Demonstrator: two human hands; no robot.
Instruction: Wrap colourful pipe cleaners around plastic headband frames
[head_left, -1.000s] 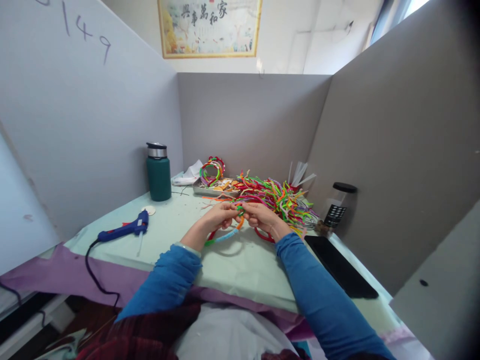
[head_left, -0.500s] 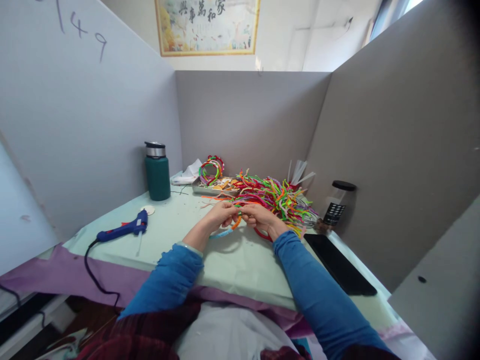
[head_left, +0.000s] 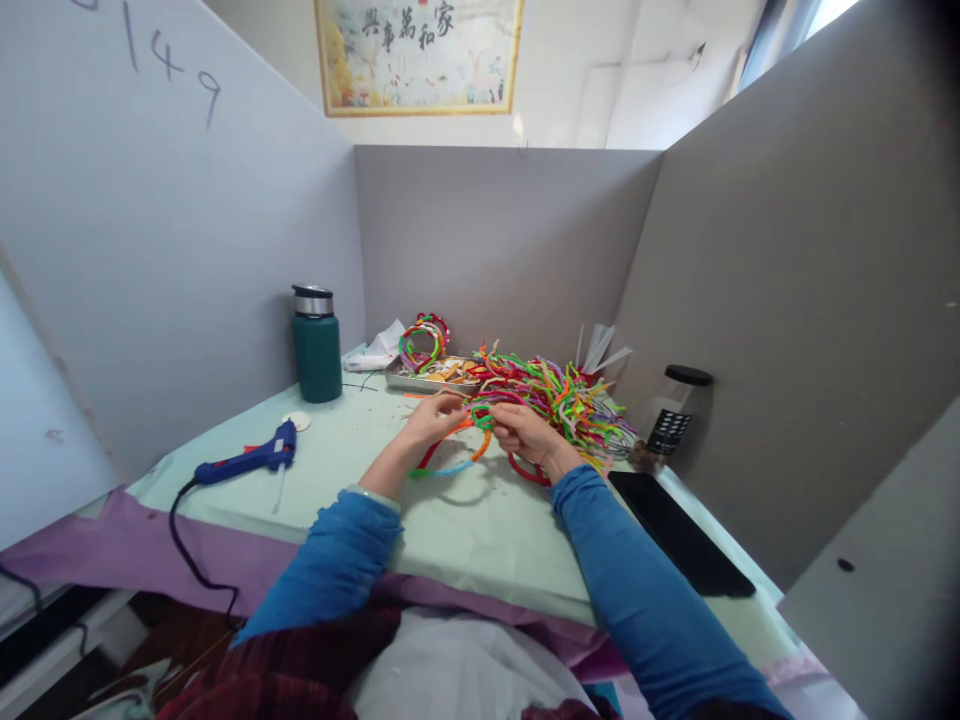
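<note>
My left hand (head_left: 431,420) and my right hand (head_left: 525,430) meet over the middle of the pale green table (head_left: 300,470). Both pinch a headband wrapped in coloured pipe cleaner (head_left: 454,462), whose arc of orange, blue and green hangs below my fingers. A green pipe cleaner end (head_left: 480,412) loops between the two hands. A red hoop (head_left: 525,470) lies on the table under my right wrist. Just behind my hands sits a heap of bright pipe cleaners (head_left: 559,395).
A blue glue gun (head_left: 247,460) with a black cord lies at the left. A green flask (head_left: 316,345) stands at the back left, beside a metal tray (head_left: 420,378) with finished headbands. A dark jar (head_left: 675,410) and black phone (head_left: 679,535) sit at the right. Grey partitions enclose the table.
My left hand has lifted slightly and moved away from the right, opening a gap where a green loop of pipe cleaner now shows. The headband's arc hangs lower.
</note>
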